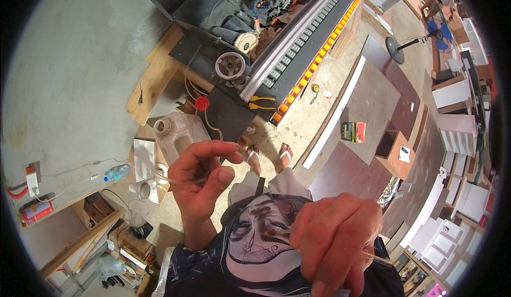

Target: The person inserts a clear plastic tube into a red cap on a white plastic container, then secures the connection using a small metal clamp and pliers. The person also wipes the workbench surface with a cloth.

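My left hand [202, 177] is raised in front of a dusty translucent jug [181, 132]. Its thumb and forefinger are apart while the other fingers curl in; something clear and thin shows at the palm, its kind unclear. At the lower right, my right hand [338, 238] is closed around a thin stick with a brown tip [278, 233]. The tip points left, over my printed dark shirt [255, 249], and a pale end emerges beyond the knuckles. Most of the stick is hidden by the fingers. A red cap [202, 103] with a thin tube is beside the jug.
Ahead is a machine [319, 36] with a row of orange rollers; yellow-handled pliers [262, 103] lie at its end. Brown boards [346, 174] and a black-and-yellow can [353, 132] are on the right. To the left, a grey surface [69, 95] has a water bottle [117, 173] and cords.
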`<state>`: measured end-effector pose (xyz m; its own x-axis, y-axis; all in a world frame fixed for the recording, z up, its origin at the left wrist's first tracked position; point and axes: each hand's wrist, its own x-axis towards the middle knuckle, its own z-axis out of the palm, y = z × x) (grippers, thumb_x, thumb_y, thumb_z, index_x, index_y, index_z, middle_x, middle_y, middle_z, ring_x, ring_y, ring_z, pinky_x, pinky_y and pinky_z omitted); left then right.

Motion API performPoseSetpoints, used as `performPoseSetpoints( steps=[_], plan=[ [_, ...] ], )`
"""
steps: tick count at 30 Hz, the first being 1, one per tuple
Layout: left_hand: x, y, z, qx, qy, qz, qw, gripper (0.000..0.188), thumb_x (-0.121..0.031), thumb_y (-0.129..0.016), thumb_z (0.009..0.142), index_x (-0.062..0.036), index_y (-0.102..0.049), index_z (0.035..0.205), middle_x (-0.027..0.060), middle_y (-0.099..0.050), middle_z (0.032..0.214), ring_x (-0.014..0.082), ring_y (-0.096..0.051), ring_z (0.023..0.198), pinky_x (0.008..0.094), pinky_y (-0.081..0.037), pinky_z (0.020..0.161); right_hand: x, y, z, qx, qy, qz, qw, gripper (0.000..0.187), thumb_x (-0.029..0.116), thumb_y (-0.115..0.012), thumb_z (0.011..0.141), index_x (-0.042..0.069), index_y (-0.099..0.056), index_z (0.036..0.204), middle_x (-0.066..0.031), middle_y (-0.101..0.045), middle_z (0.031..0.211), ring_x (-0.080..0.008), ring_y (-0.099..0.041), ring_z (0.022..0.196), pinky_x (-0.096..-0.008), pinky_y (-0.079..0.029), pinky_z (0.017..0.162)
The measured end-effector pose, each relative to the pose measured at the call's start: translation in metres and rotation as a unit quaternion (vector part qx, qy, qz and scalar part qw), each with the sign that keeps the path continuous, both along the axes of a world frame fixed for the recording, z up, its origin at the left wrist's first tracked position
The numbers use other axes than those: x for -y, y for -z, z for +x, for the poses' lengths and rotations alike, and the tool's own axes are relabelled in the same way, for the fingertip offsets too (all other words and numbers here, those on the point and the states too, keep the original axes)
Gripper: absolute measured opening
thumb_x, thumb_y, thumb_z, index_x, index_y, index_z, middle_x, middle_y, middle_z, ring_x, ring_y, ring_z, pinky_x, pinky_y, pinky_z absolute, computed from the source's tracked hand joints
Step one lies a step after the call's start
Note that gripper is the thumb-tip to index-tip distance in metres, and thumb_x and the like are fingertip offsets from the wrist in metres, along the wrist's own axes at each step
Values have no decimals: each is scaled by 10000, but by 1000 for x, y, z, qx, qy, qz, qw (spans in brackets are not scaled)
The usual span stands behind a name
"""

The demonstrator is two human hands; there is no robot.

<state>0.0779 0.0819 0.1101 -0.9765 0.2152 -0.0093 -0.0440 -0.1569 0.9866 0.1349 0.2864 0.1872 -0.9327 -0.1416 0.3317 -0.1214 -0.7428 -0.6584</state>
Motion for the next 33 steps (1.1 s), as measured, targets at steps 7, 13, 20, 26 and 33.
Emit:
performPoseSetpoints(
  steps=[7,13,20,26,33],
  plan=[
    [1,0,1,-3,4,8,1000,485,-310,-824,907,79,-670,1152,132,-731,1002,135,-664,815,240,-456,707,-12,11,-5,-72,-59,26,995,367,328,-777,955,-38,-761,952,-135,-698,841,-131,-585,606,-251,-428,490],
    [-7,4,-1,-68,24,5,997,357,-102,-826,854,36,-702,1160,90,-732,1003,49,-556,712,190,-391,619,-15,50,-7,40,68,149,986,387,293,-734,984,-38,-662,1173,-124,-700,1060,-170,-671,858,-306,-538,715],
    [-37,8,4,-81,38,-34,995,312,9,-826,821,-55,-740,1114,23,-722,1032,-15,-501,624,179,-361,534,-10,98,-5,146,77,93,982,294,107,-668,1018,-22,-625,1278,-78,-697,1102,-119,-647,992,-269,-510,871],
    [-50,-1,11,-149,22,-11,989,211,35,-799,834,-49,-745,1020,36,-714,1037,10,-564,687,184,-391,562,-11,87,10,124,141,146,971,286,20,-641,1018,-22,-623,1301,-80,-703,1135,-123,-657,1050,-278,-512,940],
    [-53,-5,19,-164,48,10,985,206,107,-730,857,11,-695,1036,92,-678,1059,80,-584,818,215,-432,721,-15,80,22,94,193,180,960,318,-29,-672,984,-30,-627,1298,-81,-691,1178,-109,-644,1072,-262,-509,939]
  ],
)
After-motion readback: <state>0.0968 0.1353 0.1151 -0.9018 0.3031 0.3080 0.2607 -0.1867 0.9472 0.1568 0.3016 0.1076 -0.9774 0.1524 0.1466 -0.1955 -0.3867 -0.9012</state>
